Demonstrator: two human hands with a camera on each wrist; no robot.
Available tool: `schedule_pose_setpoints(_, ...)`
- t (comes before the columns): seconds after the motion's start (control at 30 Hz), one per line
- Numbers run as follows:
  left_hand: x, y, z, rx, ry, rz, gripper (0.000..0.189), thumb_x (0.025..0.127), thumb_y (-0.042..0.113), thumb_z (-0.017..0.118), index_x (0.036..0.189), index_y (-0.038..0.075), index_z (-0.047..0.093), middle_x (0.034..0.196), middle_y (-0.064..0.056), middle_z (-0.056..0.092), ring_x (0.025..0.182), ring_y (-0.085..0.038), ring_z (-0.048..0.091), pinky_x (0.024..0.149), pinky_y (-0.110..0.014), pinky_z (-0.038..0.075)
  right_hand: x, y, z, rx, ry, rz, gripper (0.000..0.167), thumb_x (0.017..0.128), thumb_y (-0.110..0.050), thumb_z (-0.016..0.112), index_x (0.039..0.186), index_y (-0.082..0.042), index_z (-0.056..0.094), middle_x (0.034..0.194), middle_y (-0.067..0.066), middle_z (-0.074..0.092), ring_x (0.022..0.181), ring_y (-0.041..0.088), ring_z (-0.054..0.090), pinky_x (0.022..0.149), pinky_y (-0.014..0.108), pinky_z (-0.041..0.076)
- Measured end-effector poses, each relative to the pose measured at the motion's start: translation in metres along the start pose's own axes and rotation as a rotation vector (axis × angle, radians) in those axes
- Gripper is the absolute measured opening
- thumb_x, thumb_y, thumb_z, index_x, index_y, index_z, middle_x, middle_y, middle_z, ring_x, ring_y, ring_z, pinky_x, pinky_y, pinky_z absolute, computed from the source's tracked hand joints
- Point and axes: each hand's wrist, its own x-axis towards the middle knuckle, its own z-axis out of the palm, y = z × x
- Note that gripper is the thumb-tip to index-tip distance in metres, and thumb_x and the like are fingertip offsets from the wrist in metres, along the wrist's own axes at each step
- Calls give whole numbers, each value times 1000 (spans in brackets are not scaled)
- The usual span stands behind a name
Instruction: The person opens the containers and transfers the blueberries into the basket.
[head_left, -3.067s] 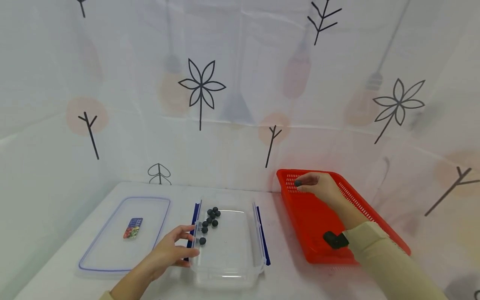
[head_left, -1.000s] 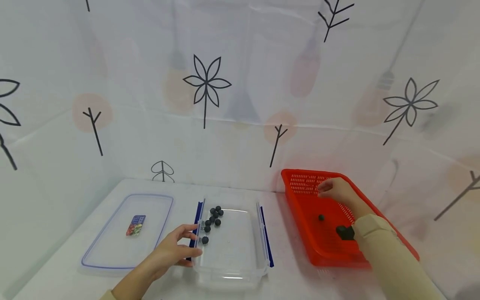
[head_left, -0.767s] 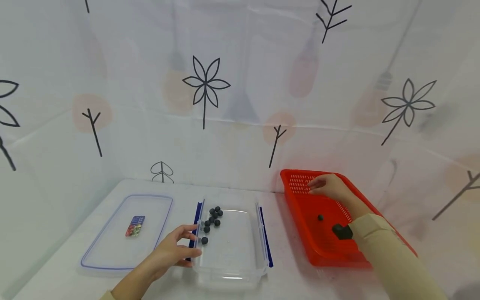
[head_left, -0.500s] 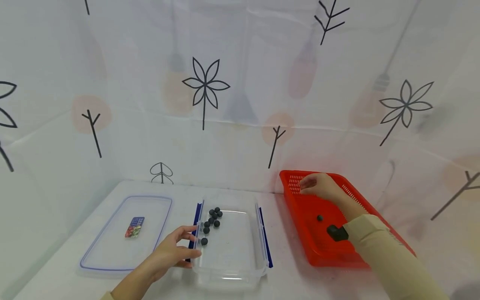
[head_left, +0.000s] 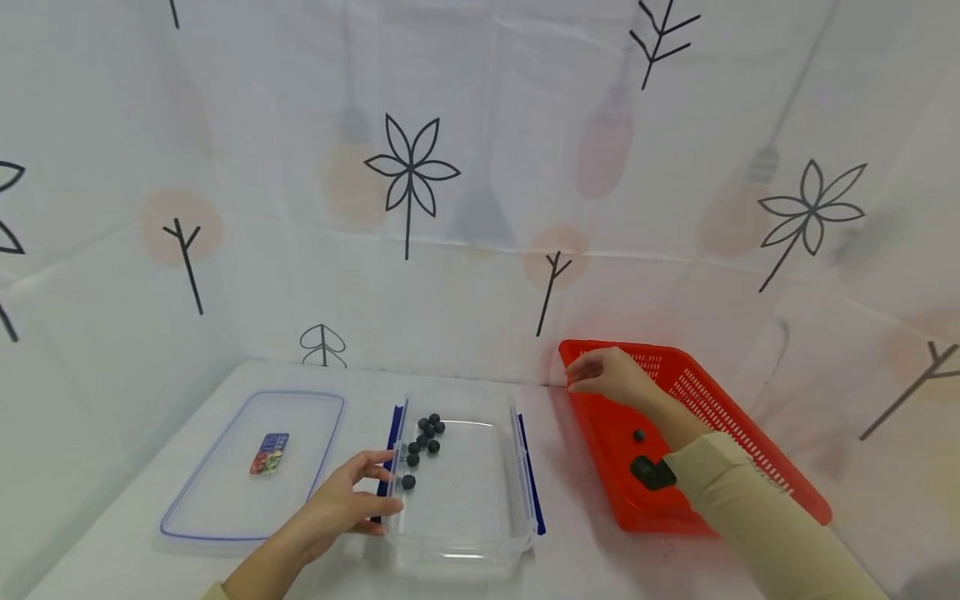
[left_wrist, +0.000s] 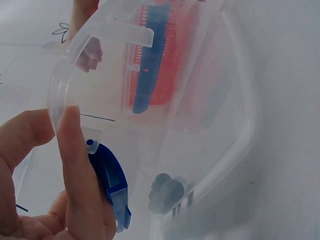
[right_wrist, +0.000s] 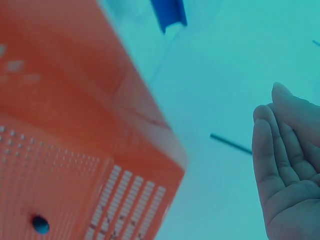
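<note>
My left hand grips the left wall of a clear plastic container in the head view, with the thumb inside. In the left wrist view its fingers are bent round the rim beside a blue clip. Several dark blueberries lie along that container's left side. My right hand hovers over the far left rim of a red basket, fingers together and nothing visible between them. One blueberry sits on the basket floor; the right wrist view shows that blueberry too.
A clear lid with a blue edge and a coloured label lies flat on the left of the white table. A second blue clip hangs on the container's right side. A patterned curtain stands behind.
The right hand held a blueberry over the basket; it has let go, and one now lies on the basket floor. Lately that hand has moved left towards the rim. The left hand has stayed put.
</note>
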Motion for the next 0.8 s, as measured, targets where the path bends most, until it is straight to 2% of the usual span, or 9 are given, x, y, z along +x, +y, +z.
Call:
schedule_pose_setpoints(0.27,0,2,1,-3,5,2,72,75,4,76,136,3,38,118,-16,44,73,-21,57,63,-38,56,4,-13,18,38,-28,-64,20,83,-9,70,103,-5,69,96,11,67,88,22,63,77,32,54)
schedule_pose_setpoints(0.47,-1,1,2,-3,8,1,72,75,3,76,136,3,38,118,-16,44,73,-21,56,63,-38,56,7,-22,30,76,-56,-113,19,82,-9,71,101,-4,69,93,6,67,87,21,63,76,31,55)
schedule_pose_setpoints(0.8,3,-3,2,2,23,-2,71,74,4,76,136,4,39,118,-15,45,72,-22,56,62,-38,56,13,-39,50,130,-104,-159,18,83,-7,69,101,-4,69,92,7,67,85,20,64,77,31,54)
